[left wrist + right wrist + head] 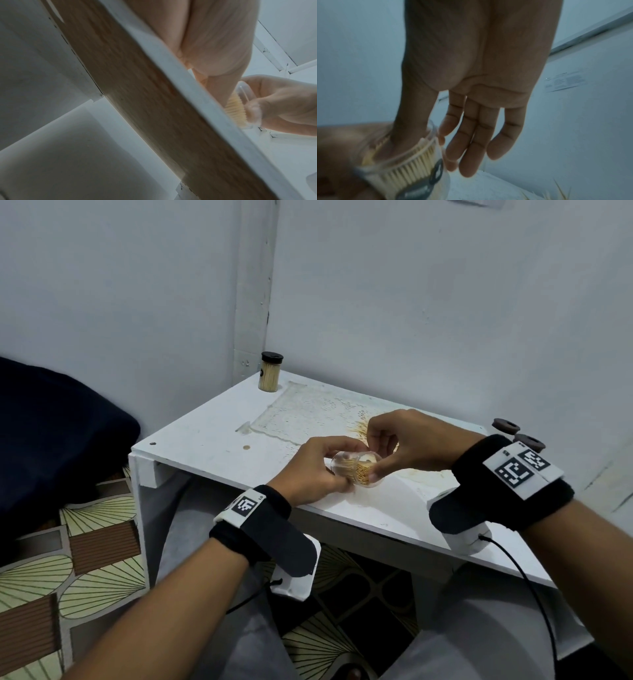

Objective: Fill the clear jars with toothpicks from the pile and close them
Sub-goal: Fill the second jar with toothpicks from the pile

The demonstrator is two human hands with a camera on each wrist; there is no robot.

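Head view: clear jar [356, 470] held between left hand [317, 470] and right hand [404, 440].

Home room: cushion [51, 419], patterned floor [99, 546]

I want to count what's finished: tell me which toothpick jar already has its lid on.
The upright jar at the table's far left corner wears a dark lid. The other jar, tilted, lidless and partly filled, is gripped by the left hand.

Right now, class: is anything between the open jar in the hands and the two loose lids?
Only the right hand and wrist; the jar sits left of them, the lids beyond on the table.
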